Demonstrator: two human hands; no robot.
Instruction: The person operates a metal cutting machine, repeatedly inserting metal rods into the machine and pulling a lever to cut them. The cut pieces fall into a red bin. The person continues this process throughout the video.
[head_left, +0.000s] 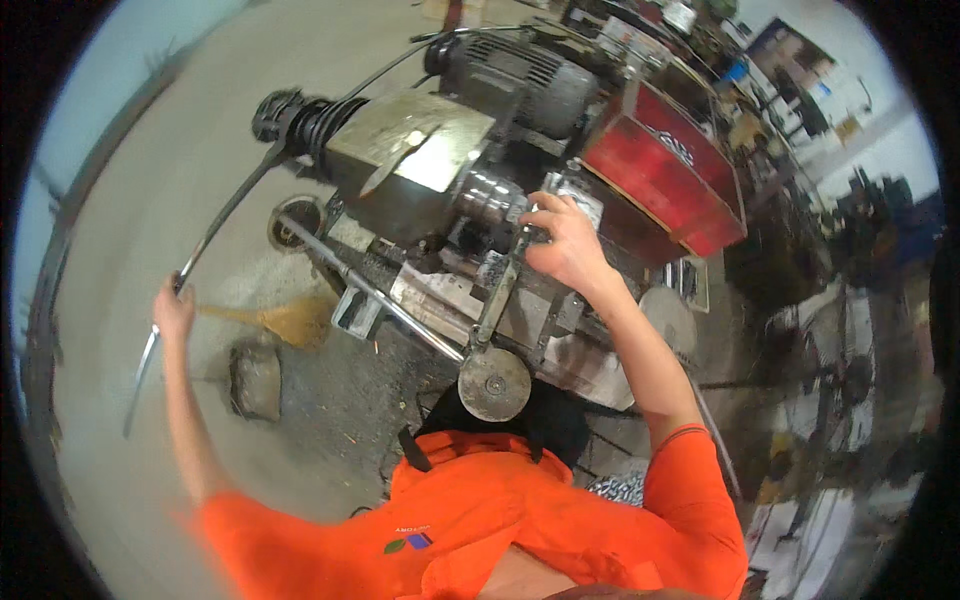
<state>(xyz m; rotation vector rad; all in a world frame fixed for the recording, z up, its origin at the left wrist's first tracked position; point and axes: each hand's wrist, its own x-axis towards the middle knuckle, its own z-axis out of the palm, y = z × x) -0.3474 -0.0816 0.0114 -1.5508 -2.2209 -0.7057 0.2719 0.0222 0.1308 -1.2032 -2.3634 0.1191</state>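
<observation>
Across the middle, faced a bulky grey metal lathe (385, 208) with a bright flat top. Behind it to the right, saw an angular red box (655, 155) with pale edges, and left of that a ribbed grey cylindrical motor (535, 85). At the left, gripped a long thin metal rod (216, 224) with the left hand (175, 312), with fingers closed round it, between its lower end and a black grooved belt pulley (318, 130). Nearby, saw a yellow broom (297, 320) and a dark boxy object (256, 380). At the lower middle, noticed a round grey metal disc (495, 385) at the foot of a narrow grey metal bar (500, 295). Had the right hand (570, 242), with bent fingers, at the bar's upper end, just beside a shiny cylindrical metal chuck (488, 195); could not tell whether clamped on or only resting.
</observation>
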